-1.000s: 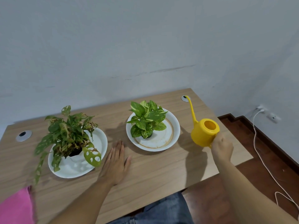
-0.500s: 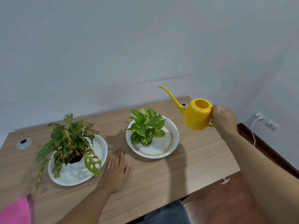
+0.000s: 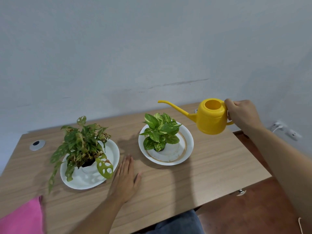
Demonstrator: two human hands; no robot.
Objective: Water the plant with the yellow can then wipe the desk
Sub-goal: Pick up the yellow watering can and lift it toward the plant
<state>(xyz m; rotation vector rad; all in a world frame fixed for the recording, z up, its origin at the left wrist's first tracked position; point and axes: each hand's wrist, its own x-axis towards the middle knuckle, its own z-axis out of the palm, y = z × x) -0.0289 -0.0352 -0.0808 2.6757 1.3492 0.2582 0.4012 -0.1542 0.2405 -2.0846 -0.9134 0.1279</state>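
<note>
Yellow can [image 3: 211, 118] with long thin spout, gripped by right hand [image 3: 240, 114], left hand [image 3: 125, 179] flat, fingers spread

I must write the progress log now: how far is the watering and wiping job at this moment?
Done: the right hand has the yellow watering can lifted off the desk, held by its handle. In hand: its spout points left, above and behind the pothos; no water is visible. The left hand lies flat on the desk. Left: pouring, then wiping; the pink cloth lies untouched.
</note>
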